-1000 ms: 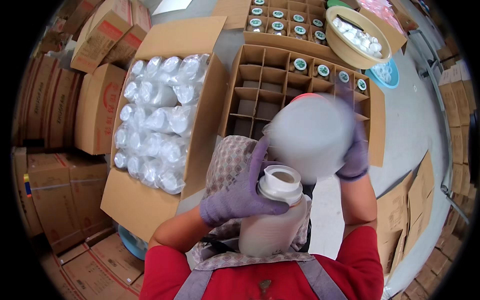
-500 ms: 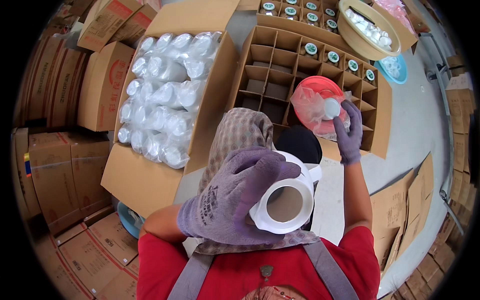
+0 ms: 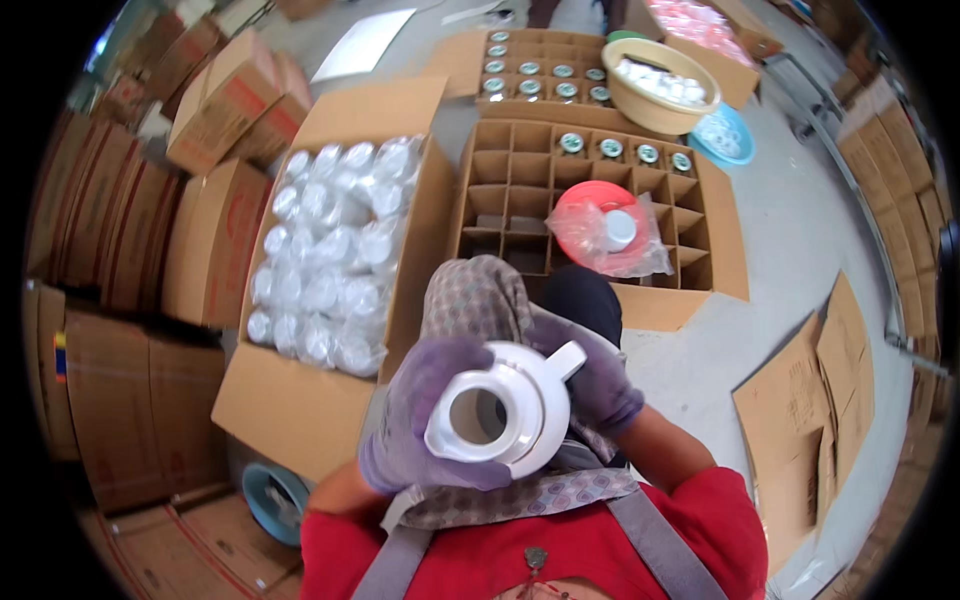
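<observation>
A white vacuum jug (image 3: 530, 400) with an open round mouth and a side handle is tilted toward me over my lap. My left hand (image 3: 425, 415), in a purple-grey glove, is closed round its near-left side. My right hand (image 3: 590, 380), gloved alike, lies against the jug's right side below the handle, its fingers partly hidden behind it. Beyond my knees, a red basin (image 3: 575, 225) rests on a divided carton (image 3: 725, 220). In the basin are a crumpled clear plastic bag (image 3: 645, 250) and a white round cap (image 3: 619, 230).
On the left stands an open carton (image 3: 415, 240) packed with bagged silvery bottles (image 3: 330, 240). Glass jars stand in the far carton (image 3: 530, 110). A beige tub (image 3: 650, 110) of white pieces and a blue basin (image 3: 735, 145) sit far right. Flattened cardboard (image 3: 800, 410) lies at right.
My right hand has left the white cap in the red basin and come back to the jug. The jug has shifted left and turned, its handle now pointing up and right. My view has tilted up.
</observation>
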The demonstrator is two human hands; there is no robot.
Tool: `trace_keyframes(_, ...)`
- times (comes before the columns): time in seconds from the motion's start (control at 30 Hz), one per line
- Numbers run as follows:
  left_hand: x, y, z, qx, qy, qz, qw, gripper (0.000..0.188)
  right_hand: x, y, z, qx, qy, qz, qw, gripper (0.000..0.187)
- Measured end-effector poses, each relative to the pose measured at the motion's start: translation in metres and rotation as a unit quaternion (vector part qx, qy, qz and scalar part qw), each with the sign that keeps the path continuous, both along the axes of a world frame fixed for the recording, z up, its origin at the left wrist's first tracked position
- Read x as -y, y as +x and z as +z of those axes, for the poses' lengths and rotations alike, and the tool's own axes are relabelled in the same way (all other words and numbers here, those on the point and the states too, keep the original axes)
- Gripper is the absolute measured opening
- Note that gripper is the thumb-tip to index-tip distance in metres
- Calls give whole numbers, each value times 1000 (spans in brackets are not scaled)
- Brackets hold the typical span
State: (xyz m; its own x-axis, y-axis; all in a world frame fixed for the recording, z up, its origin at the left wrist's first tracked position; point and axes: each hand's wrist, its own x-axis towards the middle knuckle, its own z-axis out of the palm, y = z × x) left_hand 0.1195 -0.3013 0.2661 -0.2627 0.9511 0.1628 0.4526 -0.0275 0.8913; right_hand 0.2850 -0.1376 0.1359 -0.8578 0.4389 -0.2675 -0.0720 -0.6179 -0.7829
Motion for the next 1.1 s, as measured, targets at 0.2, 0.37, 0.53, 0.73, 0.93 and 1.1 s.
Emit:
trace_keyframes(0.2,37,17,22,-147,-105,71,981,65,-5,22,32,48,210,-130,968,43)
trace_keyframes(0.37,25,14,-59,-198,145,270,931,23,-58,6,50,-10,36,-214,976,38)
trace_keyframes(0.53,26,14,-93,37,146,388,909,27,-34,8,3,85,-12,-32,996,41)
trace_keyframes(0.73,64,38,-96,-30,59,224,972,59,-14,32,-36,47,59,-58,995,40)
trace_keyframes(0.93,94,53,-130,-153,-19,285,946,60,14,26,-1,40,44,-137,989,39)
trace_keyframes(1.1,72,16,-146,123,-22,389,913,41,10,48,26,-170,571,7,804,28)
